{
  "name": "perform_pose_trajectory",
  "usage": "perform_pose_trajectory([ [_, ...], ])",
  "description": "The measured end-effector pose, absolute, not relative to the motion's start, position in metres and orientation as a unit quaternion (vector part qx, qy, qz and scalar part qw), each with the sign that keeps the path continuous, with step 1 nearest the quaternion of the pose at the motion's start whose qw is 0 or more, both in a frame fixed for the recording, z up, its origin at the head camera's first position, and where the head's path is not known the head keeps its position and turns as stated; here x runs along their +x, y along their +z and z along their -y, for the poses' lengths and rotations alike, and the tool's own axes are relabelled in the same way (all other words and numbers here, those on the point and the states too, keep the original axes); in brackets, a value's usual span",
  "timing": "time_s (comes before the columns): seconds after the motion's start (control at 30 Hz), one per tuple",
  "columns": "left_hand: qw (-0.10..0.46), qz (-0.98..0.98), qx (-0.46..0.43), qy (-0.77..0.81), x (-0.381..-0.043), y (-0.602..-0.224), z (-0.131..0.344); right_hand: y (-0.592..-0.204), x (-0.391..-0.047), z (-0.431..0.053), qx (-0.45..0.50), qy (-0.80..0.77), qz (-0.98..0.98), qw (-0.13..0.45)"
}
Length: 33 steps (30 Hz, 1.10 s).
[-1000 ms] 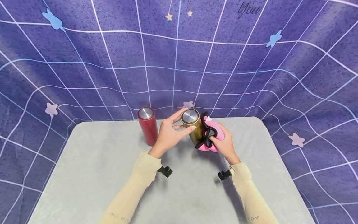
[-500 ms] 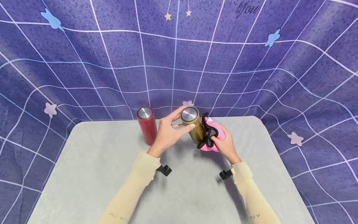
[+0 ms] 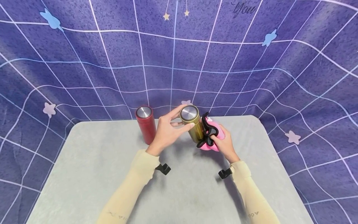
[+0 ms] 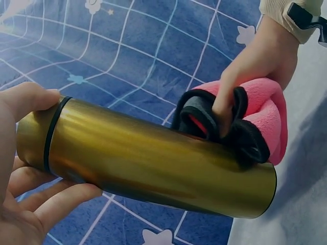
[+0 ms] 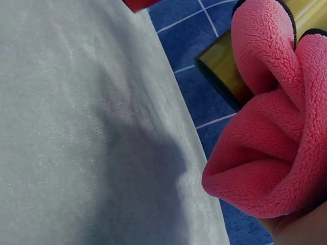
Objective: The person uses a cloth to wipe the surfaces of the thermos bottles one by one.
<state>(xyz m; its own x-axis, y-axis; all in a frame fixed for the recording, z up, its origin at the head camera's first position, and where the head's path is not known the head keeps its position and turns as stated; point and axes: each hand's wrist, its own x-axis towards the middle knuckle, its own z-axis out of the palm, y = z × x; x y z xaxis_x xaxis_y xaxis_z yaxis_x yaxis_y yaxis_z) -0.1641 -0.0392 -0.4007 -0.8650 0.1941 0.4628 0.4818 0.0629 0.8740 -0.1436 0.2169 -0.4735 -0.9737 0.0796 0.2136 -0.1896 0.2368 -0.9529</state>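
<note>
My left hand (image 3: 169,127) grips a gold thermos (image 3: 196,129) near its silver-topped lid, thumb on one side and fingers on the other. In the left wrist view the gold thermos (image 4: 153,153) lies across the picture, with a dark ring below the lid. My right hand (image 3: 225,144) holds a bunched pink cloth (image 3: 220,133) with black edging and a grey underside. That cloth touches the thermos's side toward its lower end. In the right wrist view the pink fleecy cloth (image 5: 276,132) hides most of the thermos and nearly all of the hand.
A red thermos (image 3: 146,129) stands upright on the grey table (image 3: 184,193), just left of my left hand. Behind the table hangs a purple-blue curtain (image 3: 156,53) with grid lines and stars. Small black mounts (image 3: 165,169) sit at both wrists.
The whole scene shifts slightly left and up as the head view drifts. Both hands keep their holds on the thermos and cloth, and the cloth shifts slightly against the thermos's side.
</note>
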Motion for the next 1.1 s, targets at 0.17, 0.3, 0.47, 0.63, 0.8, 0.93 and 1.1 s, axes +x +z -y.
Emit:
perform_pose_trajectory([
  [0.17,0.115,0.715,-0.249,-0.643,-0.165,-0.399,0.04,-0.478,-0.145,-0.217,0.02,0.622,0.776,0.101],
  [0.3,0.118,0.713,-0.253,-0.644,-0.164,-0.397,0.04,-0.479,-0.145,-0.218,0.014,0.625,0.775,0.092],
  [0.47,0.124,0.712,-0.251,-0.644,-0.164,-0.397,0.041,-0.486,-0.147,-0.222,0.007,0.621,0.779,0.082],
  [0.63,0.122,0.711,-0.245,-0.648,-0.164,-0.397,0.042,-0.512,-0.158,-0.231,-0.009,0.626,0.776,0.071],
  [0.8,0.116,0.711,-0.245,-0.649,-0.163,-0.397,0.042,-0.521,-0.162,-0.233,-0.006,0.637,0.767,0.077],
  [0.93,0.109,0.719,-0.238,-0.644,-0.164,-0.398,0.04,-0.518,-0.159,-0.23,0.008,0.643,0.761,0.084],
  [1.1,0.097,0.733,-0.228,-0.634,-0.166,-0.398,0.038,-0.51,-0.156,-0.226,0.021,0.637,0.765,0.091],
])
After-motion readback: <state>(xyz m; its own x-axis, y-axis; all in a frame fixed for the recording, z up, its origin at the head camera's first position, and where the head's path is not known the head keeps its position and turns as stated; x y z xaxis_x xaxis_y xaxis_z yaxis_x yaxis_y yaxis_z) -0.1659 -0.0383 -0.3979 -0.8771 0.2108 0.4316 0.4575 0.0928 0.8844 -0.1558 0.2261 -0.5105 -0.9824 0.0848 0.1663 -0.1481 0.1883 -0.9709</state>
